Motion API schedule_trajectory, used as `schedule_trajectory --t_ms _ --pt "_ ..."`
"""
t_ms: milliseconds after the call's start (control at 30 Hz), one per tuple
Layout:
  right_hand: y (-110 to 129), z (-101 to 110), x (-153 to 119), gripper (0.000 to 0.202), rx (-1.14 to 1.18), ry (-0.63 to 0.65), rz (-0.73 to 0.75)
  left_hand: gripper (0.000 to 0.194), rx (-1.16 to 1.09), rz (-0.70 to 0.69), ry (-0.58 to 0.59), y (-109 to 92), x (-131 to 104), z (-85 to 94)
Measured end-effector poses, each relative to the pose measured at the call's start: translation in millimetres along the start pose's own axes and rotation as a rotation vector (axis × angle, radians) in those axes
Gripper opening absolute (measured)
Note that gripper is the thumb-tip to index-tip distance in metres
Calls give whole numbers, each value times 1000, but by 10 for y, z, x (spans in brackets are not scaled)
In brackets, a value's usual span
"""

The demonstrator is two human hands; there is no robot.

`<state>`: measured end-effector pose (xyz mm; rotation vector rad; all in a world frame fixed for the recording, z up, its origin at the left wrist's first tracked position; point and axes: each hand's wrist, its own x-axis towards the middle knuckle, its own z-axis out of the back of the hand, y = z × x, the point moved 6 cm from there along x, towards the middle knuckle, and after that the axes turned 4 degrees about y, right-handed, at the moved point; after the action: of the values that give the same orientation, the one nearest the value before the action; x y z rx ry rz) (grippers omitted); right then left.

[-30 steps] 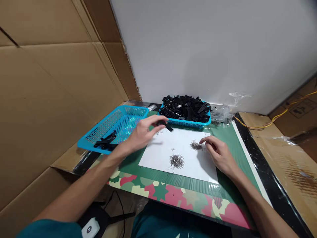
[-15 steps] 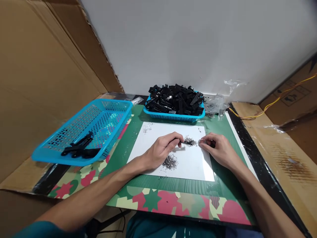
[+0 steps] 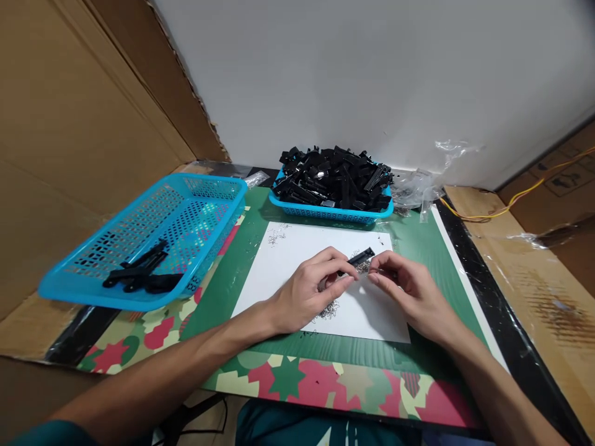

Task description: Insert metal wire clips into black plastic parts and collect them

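Note:
My left hand [image 3: 316, 288] is over the white sheet [image 3: 264, 272], its fingers curled around one end of a long black plastic clip piece [image 3: 362, 255]. The far end of this piece sticks out past the fingers, pointing up and right. Close beside it, my right hand [image 3: 411, 291] has thumb and forefinger pinched; what lies between them is too small to make out. A pile of small thin wire springs [image 3: 328, 310] lies partly hidden below my left hand. More wire springs [image 3: 363, 266] show between the two hands.
A blue basket [image 3: 332, 214] heaped with black clips [image 3: 337, 179] stands at the back. On the left a larger blue basket [image 3: 139, 303] holds several black clips [image 3: 144, 272]. Clear plastic bags [image 3: 416, 189] lie at back right, near a yellow cable [image 3: 515, 198]. Cardboard stands on both sides.
The black clip piece has turned so its far end points up and right. My right hand has moved in closer to my left. The view has shifted slightly.

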<state>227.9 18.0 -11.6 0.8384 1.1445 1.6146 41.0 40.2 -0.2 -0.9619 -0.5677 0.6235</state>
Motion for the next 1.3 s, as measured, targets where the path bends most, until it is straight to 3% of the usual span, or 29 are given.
schedule_trajectory --t_ms 167,467,700,833,1000,1100,1300 --pt "87 -181 -12 16 -23 -32 70 21 -20 18 -3 -10 2 -37" --pt "42 -156 -2 18 -16 -155 63 20 19 25 -67 -5 -3 -12" --pt "93 79 -76 23 38 -266 19 22 58 -56 -17 -58 -11 -34" --pt "29 267 -180 29 -11 -353 -78 42 124 -87 -9 6 -18 -80" --pt "-182 205 -214 25 -22 -179 -231 29 321 -296 24 -38 -53 -170" --pt "-222 117 -194 19 -42 -87 -269 28 387 -349 74 -71 -71 -217" --pt "-194 71 -148 21 -223 -115 -294 29 418 -340 128 -72 -77 -257"
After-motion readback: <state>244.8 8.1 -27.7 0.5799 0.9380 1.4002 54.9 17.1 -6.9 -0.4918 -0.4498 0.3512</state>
